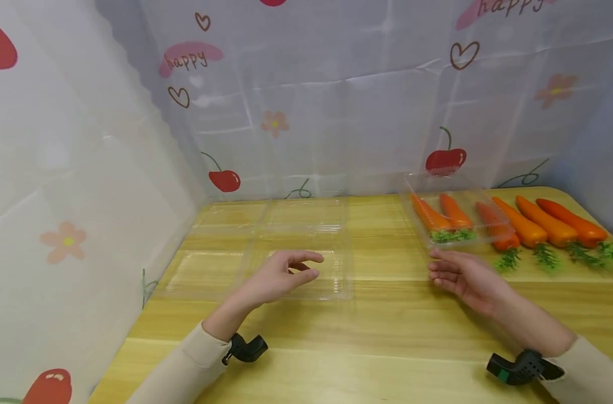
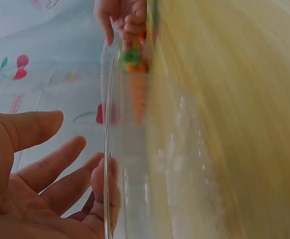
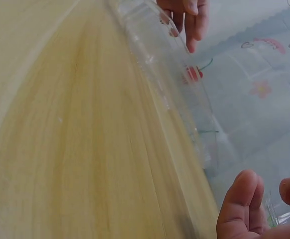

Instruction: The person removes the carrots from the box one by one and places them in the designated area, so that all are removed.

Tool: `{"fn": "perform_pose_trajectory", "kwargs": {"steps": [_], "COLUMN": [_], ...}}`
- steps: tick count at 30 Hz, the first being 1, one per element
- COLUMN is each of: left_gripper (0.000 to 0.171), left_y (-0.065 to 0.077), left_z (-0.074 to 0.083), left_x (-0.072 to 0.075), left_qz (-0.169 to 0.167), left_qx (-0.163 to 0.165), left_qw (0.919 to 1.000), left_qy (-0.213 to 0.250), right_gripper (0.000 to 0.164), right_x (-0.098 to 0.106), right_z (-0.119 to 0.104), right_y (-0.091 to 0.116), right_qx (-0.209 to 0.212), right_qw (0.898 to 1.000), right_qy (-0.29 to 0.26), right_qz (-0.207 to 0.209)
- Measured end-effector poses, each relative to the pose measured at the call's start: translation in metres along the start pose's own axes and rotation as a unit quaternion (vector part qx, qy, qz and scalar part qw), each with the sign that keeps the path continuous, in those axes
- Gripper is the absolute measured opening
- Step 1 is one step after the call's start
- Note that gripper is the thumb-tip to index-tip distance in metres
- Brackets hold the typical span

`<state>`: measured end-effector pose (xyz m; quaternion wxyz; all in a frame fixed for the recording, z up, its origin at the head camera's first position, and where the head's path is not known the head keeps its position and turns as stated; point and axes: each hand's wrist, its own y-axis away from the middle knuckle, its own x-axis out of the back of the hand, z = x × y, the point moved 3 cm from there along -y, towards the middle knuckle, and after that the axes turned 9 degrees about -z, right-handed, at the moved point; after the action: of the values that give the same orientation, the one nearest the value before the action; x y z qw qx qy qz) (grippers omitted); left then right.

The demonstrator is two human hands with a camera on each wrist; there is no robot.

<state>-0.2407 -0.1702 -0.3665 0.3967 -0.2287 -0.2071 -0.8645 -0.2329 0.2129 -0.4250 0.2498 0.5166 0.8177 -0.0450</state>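
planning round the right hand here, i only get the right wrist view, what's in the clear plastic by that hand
Observer: The head view shows two orange carrots lying in the clear box just beyond the right hand.
Operator: any more carrots past those
Observer: Yes, four more carrots lie in a row to the right of those two, the first partly showing through the box's side.
Operator: left hand is cut off at the top for me, anything between thumb and forefinger
Observer: No, the left hand has them apart, with nothing between them.
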Motion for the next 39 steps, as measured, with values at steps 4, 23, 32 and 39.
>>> {"fn": "perform_pose_trajectory", "kwargs": {"steps": [4,23,32,39], "left_gripper": [0.032,0.033,0.033,0.035], "left_y": [-0.011,-0.037,-0.046,-0.049], "left_z": [0.009,0.044,0.051,0.055], "left_x": [-0.009,-0.038,-0.044,-0.051], "left_qz": [-0.004,-0.016,-0.002,0.008], "left_qx": [0.002,-0.031,-0.038,-0.052], "left_qw": [1.0,0.9887,0.9861,0.9806], "left_qy": [0.008,0.146,0.162,0.189], "right_gripper": [0.028,0.027,0.029,0.032], "right_x": [0.008,0.019,0.021,0.027], "right_z": [-0.002,-0.006,-0.004,-0.005], "right_y": [0.0,0.004,0.013,0.021], "right_qx": [0.008,0.002,0.01,0.007], "right_qw": [1.0,0.999,0.999,0.999], "right_qy": [-0.022,-0.024,0.018,0.029], "right_qz": [0.007,0.042,0.034,0.019]}}
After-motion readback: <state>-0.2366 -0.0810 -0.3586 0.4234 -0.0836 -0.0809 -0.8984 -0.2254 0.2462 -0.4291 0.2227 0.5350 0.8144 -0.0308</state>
